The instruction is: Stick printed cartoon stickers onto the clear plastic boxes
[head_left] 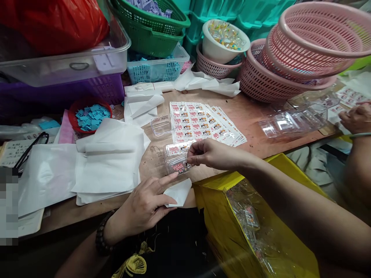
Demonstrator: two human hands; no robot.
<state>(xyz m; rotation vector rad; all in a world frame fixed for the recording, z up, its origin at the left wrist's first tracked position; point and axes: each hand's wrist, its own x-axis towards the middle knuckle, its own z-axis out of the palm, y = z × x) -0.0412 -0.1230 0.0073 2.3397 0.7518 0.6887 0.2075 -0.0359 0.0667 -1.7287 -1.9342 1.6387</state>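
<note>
My left hand (142, 202) pinches a small folded piece of white backing paper (179, 192) between thumb and fingers. Its outstretched index fingertip touches the lower edge of a clear plastic case (167, 166). Over that case, my right hand (210, 154) is closed in a pinch at the right end of a printed sticker (178, 166) with pink lettering; its fingers cover part of it. A second printed strip (176, 149) with a cat picture lies along the case's upper part. Just behind are another clear case (162, 125) and fanned sticker sheets (191, 119).
White paper sheets (107, 170) lie on the left. A red basket of blue pieces (92, 114) stands behind them. Clear cases (292, 121) and pink baskets (261, 83) are at right. Below the table edge is a yellow box (223, 216) of filled cases. Another person's hand (358, 117) is far right.
</note>
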